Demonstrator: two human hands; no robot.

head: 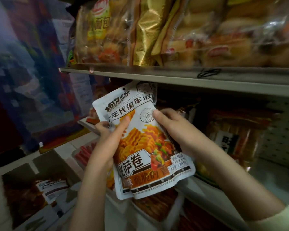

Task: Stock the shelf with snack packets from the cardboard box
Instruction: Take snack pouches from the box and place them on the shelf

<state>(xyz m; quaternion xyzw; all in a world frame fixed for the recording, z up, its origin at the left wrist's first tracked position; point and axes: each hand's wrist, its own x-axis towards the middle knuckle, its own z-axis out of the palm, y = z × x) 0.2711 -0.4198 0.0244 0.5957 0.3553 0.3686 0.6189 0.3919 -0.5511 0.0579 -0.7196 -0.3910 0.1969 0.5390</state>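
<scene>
Shop shelving is filling the background; left hand (105, 139) and right hand (178, 130) are both gripping the snack packets (140, 152), thumbs in front, fingers curling behind; long axis is tilting up-left, top just under the upper board (173, 79); right hand is sitting nearer the pegboard back (282, 130).

snack packet (140, 139): white, black lettering, orange curl print, orange base band | foil bag (145, 30): gold | bread bag (97, 27): clear, yellow-green label, red oval | back panel (284, 127): white, dotted | sleeve (284, 219): pale cream
</scene>
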